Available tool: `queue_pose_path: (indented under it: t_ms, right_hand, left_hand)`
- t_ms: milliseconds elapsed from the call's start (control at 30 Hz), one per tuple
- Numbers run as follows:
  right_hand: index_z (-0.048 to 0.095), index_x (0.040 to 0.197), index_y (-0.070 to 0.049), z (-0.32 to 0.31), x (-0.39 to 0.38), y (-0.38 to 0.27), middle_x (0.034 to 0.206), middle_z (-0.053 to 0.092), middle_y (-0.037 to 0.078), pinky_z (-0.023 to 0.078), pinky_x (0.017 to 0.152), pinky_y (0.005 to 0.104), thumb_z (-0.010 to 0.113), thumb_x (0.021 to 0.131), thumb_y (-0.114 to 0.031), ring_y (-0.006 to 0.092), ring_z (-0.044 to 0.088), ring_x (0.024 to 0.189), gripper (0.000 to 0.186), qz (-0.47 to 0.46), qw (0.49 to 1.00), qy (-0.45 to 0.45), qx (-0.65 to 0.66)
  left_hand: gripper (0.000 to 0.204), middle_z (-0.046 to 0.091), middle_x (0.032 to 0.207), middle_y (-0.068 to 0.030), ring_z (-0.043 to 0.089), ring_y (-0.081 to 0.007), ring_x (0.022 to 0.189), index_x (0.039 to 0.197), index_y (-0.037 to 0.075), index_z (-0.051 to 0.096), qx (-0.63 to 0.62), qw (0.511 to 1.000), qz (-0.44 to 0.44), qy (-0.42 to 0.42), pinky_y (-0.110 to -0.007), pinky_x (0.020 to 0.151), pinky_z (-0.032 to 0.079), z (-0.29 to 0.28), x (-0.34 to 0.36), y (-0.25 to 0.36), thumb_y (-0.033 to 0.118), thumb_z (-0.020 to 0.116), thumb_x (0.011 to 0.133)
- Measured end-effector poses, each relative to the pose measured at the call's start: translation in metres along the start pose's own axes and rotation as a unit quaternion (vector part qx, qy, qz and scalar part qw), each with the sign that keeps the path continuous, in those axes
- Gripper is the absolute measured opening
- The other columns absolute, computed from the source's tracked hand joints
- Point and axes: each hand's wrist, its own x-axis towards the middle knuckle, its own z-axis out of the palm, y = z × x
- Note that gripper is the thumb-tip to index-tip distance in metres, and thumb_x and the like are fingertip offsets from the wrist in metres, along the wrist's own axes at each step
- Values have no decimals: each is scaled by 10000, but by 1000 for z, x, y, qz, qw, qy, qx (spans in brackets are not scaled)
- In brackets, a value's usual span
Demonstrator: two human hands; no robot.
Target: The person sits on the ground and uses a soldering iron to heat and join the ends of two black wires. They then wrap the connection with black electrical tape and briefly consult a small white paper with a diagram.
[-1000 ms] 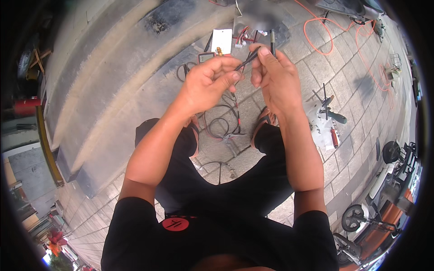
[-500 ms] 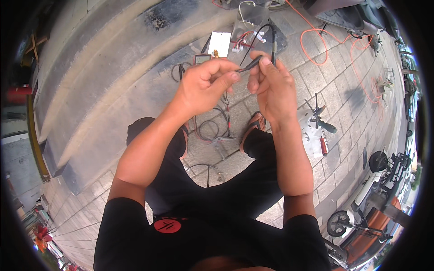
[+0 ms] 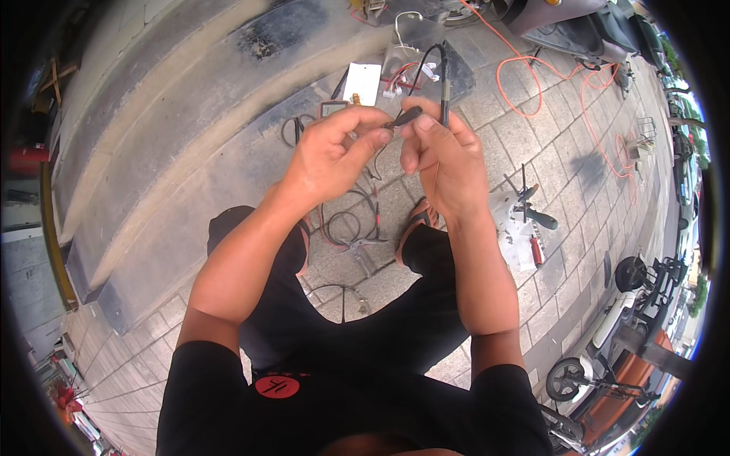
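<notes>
You're crouched over paving, both hands raised in front of you at chest height. Your left hand (image 3: 334,156) pinches a short dark sleeve-like piece (image 3: 403,117) betw. thumb and forefinger, its tip pointing right toward the other hand. Your right hand (image 3: 445,156) is closed around a thin black rod, prob. a probe or soldering-type tool (image 3: 445,76), standing upright above the knuckles w/ a black lead looping off its top. A fine wire (image 3: 436,178) hangs down along the right palm. Fingertips of both hands nearly touch; the dark piece sits right betw. them.

To do this bit well, I'd say: keep the wrists braced close together, hold the small piece steady w/ the left, and let the right do the fine feeding; keep the upright rod's tip clear of your fingers.

Below, on grey stone pavers (image 3: 487,129): coiled black-and-red leads (image 3: 346,220) and pliers (image 3: 363,247) betw. your feet, a small meter (image 3: 333,108) beside a white card (image 3: 365,82), and a clear bag of connectors (image 3: 414,64). To the right, a white sheet holding a black-handled tool (image 3: 536,216) and a red screwdriver (image 3: 536,249). An orange cable (image 3: 525,72) snakes across the top right. Wide concrete steps (image 3: 152,152) rise on the left; scooters (image 3: 608,334) are parked lower right. Outdoors, daylight.
</notes>
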Motion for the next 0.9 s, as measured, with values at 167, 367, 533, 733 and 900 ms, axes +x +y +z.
queue_pose_path:
  t_ms: [167, 367, 533, 733, 900]
  right_hand:
    - [686, 1253, 37, 4, -3, 1, 924, 707, 80, 490, 580, 270, 611, 1037, -122, 139, 609, 662, 278, 0, 1000, -2, 2]
    - [687, 1248, 37, 0, 0, 0, 911, 698, 77, 488, 571, 259, 614, 1035, -126, 132, 603, 657, 278, -2, 1000, 5, 20]
    - [696, 1231, 38, 2, 0, 0, 899, 697, 73, 483, 562, 253, 610, 1034, -116, 114, 589, 644, 265, 7, 1000, 27, 8]
    - [705, 1215, 33, 3, 1, 1, 883, 697, 66, 478, 553, 250, 608, 1033, -106, 107, 580, 626, 249, 11, 999, 38, 5]
    - [707, 1224, 23, 2, 1, 2, 886, 706, 51, 475, 566, 246, 615, 1032, -110, 102, 585, 627, 251, 13, 999, 38, -16]
  left_hand:
    - [184, 717, 954, -11, 605, -50, 730, 1157, 39, 709, -45, 999, 0, 17, -232, 645, 507, 3, 0, -3, 69, 737, 977]
    - [158, 720, 899, 4, 595, -31, 714, 1081, 32, 734, -63, 998, -16, 17, -224, 644, 495, 4, -1, -9, 95, 774, 942]
    - [161, 716, 877, 6, 584, -17, 672, 1059, 23, 730, -53, 998, -35, 16, -217, 600, 481, 3, -3, -2, 88, 784, 922]
    - [146, 714, 854, 10, 585, -19, 657, 1029, 26, 726, -46, 998, -53, 0, -218, 585, 475, -1, -5, 1, 88, 789, 913]
    - [129, 665, 839, 38, 563, 1, 692, 1073, 3, 674, -41, 998, -37, -17, -193, 587, 442, -1, -5, -1, 51, 745, 976]
